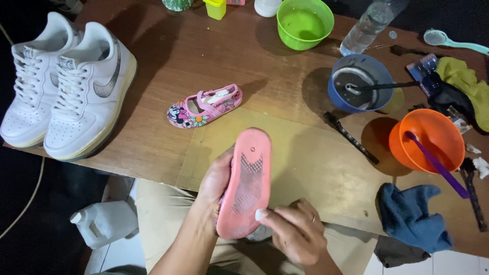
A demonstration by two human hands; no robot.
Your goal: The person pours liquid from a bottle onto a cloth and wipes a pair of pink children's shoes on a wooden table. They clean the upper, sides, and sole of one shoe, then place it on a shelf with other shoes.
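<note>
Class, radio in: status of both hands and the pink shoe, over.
Left hand gripping small pink shoe, sole up. Right hand pressing at its heel end. Matching shoe apart on table; nothing blocking.

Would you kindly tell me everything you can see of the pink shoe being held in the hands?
The pink shoe is a small child's shoe, held sole up over the table edge. Its sole looks like rubber, with a dotted grip patch gone greyish and a small hole near the toe. The left hand grips its side; the right hand touches the heel end. Its upper is mostly hidden.
</note>
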